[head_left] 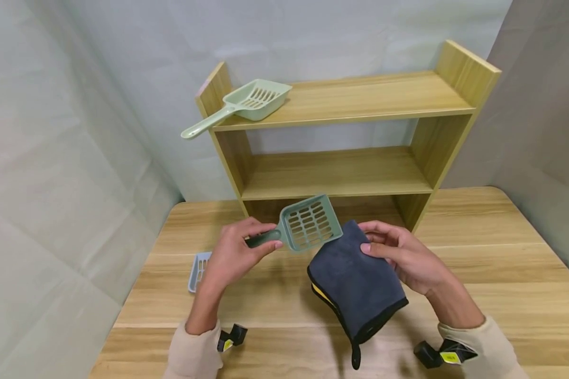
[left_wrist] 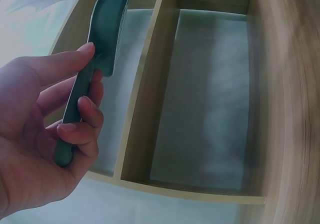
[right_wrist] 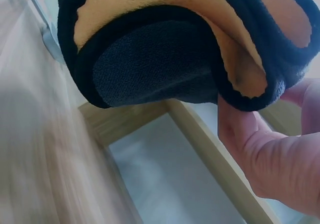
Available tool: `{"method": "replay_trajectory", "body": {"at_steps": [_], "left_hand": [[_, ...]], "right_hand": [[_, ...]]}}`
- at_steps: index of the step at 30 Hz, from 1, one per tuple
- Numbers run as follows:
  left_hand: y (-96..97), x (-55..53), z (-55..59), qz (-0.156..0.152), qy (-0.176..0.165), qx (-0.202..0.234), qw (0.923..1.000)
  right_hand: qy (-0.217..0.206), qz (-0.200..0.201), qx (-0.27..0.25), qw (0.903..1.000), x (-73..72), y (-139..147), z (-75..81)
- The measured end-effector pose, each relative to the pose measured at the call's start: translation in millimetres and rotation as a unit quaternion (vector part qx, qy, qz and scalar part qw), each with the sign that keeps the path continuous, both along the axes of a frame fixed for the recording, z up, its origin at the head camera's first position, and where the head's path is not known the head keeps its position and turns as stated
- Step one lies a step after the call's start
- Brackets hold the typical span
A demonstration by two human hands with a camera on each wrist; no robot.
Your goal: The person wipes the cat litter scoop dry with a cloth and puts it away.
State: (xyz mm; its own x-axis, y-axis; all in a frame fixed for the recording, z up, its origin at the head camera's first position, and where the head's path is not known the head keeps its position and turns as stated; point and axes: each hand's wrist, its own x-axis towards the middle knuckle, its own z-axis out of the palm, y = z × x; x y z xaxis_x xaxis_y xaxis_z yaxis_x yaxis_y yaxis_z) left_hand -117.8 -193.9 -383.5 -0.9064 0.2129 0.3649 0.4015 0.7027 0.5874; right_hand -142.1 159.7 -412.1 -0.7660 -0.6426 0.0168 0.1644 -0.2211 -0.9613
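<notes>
My left hand [head_left: 239, 250] grips the handle of a dark green slotted litter scoop [head_left: 311, 223], its fingers curled round it in the left wrist view. The scoop's basket points right, its front edge at the cloth. In my right hand [head_left: 410, 255] is a folded dark blue cloth [head_left: 355, 279] with black edging and a yellow inner side, pinched by its upper right edge between thumb and fingers. The cloth hangs over the table with a black loop at its lower corner. In the right wrist view the cloth [right_wrist: 155, 59] shows its layered folds.
A wooden shelf unit [head_left: 336, 189] stands at the back of the table [head_left: 493, 263]. On its top board lies a pale green litter scoop [head_left: 258, 99], handle sticking out past the left front. A light blue scoop [head_left: 198, 271] lies on the table, partly behind my left hand.
</notes>
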Motion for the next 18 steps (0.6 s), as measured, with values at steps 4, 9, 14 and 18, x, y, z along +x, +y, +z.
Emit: {"method": "replay_trajectory", "body": {"at_steps": [4,9,14,18], "left_hand": [[3.9,0.0,-1.8,0.002,0.003,0.012,0.9999],[9.2,-1.8,-7.6,-0.001,0.006,0.030,0.9995],[16.1,-2.3,-11.5,-0.001,0.003,0.050,0.9988],[22.5,-2.8,-14.1,0.000,0.006,0.072,0.9974]], "right_hand": [[-0.011,0.003,-0.021,0.9997,0.9,-3.1,-1.7],[-0.010,-0.002,-0.033,0.9994,2.4,-8.2,-5.0],[-0.007,-0.021,-0.020,0.9996,4.0,-14.6,-8.4],[-0.021,-0.052,0.008,0.9984,5.9,-20.7,-9.4]]}}
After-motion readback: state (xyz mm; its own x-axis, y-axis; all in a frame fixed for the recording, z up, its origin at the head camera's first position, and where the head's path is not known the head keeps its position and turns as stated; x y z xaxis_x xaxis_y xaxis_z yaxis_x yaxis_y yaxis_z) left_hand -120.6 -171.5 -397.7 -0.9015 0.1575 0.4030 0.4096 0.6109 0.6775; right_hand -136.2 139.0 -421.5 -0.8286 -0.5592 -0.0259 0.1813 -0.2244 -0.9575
